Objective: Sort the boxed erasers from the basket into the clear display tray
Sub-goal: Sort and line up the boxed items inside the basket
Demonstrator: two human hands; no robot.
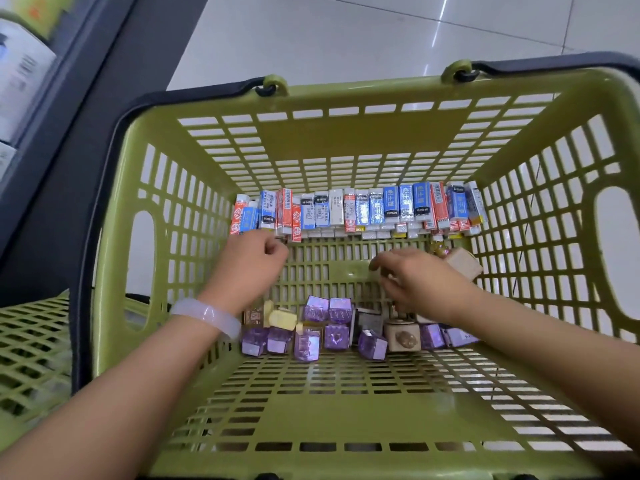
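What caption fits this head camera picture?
Two hands reach into a green basket of boxed erasers.

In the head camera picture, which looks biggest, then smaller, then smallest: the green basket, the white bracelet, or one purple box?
1. Green basket, by far the largest.
2. White bracelet and a purple box: these look about alike, and the bracelet sits nearer the camera, so I won't rank them.
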